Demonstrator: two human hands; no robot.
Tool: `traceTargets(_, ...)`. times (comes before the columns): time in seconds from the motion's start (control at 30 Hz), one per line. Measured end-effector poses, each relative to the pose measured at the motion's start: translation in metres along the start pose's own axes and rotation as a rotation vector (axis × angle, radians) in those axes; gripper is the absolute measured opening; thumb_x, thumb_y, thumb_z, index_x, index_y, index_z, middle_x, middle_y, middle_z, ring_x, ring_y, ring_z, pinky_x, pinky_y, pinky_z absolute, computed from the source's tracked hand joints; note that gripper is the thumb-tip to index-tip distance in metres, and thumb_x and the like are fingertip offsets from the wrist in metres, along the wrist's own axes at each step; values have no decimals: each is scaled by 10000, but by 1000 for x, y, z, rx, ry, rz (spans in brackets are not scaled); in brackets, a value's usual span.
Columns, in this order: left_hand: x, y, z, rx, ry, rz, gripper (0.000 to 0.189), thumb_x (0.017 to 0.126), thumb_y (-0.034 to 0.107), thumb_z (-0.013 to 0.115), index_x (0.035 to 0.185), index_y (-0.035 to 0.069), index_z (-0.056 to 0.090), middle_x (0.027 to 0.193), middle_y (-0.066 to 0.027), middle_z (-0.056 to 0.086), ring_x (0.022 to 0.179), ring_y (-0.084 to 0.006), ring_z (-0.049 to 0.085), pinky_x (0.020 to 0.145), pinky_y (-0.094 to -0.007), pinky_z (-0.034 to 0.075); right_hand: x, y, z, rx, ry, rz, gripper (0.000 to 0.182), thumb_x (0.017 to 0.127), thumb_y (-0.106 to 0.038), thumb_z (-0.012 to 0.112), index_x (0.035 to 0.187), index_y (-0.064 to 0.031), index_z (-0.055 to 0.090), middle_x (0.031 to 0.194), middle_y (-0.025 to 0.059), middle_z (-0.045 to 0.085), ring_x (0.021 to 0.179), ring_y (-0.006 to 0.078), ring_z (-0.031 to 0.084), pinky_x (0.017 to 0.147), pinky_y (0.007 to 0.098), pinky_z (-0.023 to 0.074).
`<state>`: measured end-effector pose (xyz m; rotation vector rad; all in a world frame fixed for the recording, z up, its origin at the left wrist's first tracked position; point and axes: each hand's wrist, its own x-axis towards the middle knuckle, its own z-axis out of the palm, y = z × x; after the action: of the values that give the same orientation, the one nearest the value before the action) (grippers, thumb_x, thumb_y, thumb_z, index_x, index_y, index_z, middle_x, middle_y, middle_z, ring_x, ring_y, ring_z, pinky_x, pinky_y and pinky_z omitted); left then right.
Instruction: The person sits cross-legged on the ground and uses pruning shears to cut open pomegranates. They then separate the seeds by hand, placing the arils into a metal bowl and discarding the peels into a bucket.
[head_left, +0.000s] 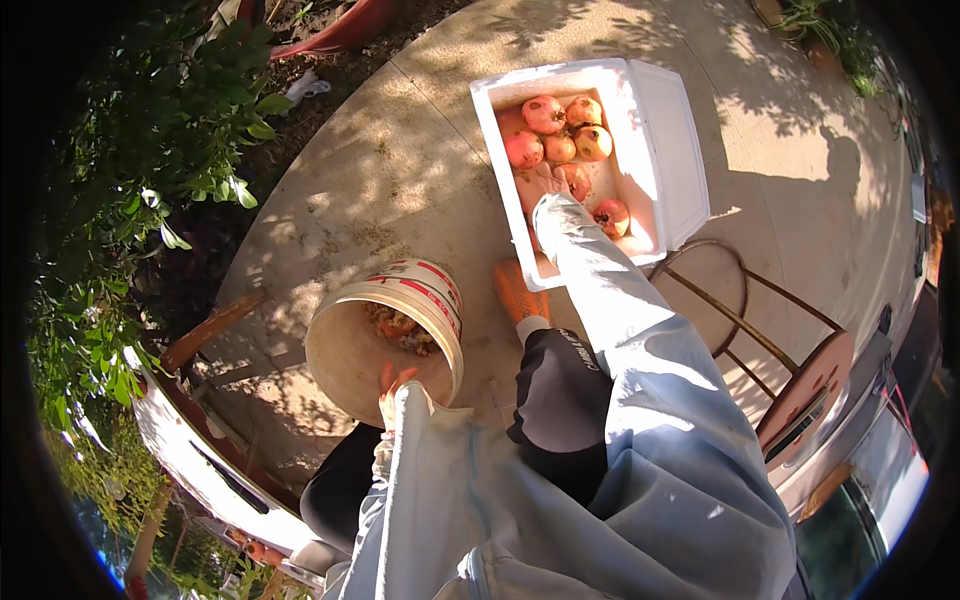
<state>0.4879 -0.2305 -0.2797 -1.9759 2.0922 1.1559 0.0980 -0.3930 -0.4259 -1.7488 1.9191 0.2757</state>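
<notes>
My right hand reaches into a white foam box that holds several pomegranates. It lies beside a pomegranate in the middle of the box; whether the fingers grip anything cannot be told. Another pomegranate rests near the box's lower right corner. With its fingers over the near rim, my left hand holds a tilted plastic bucket. Inside the bucket, small pale and reddish scraps lie at the bottom.
A round stool with metal legs lies on its side at the right. My orange shoe is between bucket and box. Leafy plants grow at the left, beside the paved ground. A red pot stands at the top.
</notes>
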Motion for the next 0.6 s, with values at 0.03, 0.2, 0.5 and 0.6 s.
traceTargets(0.03, -2, -3, 2, -45, -1, 5, 301, 705, 128, 613, 1004, 94, 627, 1028, -120, 623, 1194, -327, 449, 796, -391, 508, 1, 1, 4, 1, 52, 14, 281, 812, -213, 504, 1086, -193, 558, 1132, 48, 541, 1100, 224, 444, 919, 428, 313)
traceTargets(0.2, 4, -1, -5, -68, 12, -61, 340, 702, 143, 609, 1041, 120, 619, 1186, -197, 518, 1078, -358, 538, 811, -401, 498, 6, 24, -5, -34, 35, 79, 300, 754, -187, 560, 1049, -132, 544, 1083, 115, 571, 1082, 264, 485, 972, 398, 304)
traceTargets(0.5, 1, 17, -6, 99, 92, 139, 299, 686, 135, 621, 982, 91, 616, 1036, -123, 605, 1095, -304, 512, 806, -406, 475, -66, 63, -98, 1870, -3, 618, 311, 735, -348, 611, 961, -142, 552, 836, 57, 594, 658, 199, 544, 497, 359, 394)
traceTargets(0.6, 5, 42, -9, 105, 172, 208, 293, 690, 150, 626, 974, 82, 606, 985, -87, 615, 1062, -313, 507, 874, -412, 437, -97, 96, -99, 2102, -346, 338, 317, 740, -351, 582, 963, -129, 543, 851, 93, 591, 679, 237, 541, 572, 401, 419)
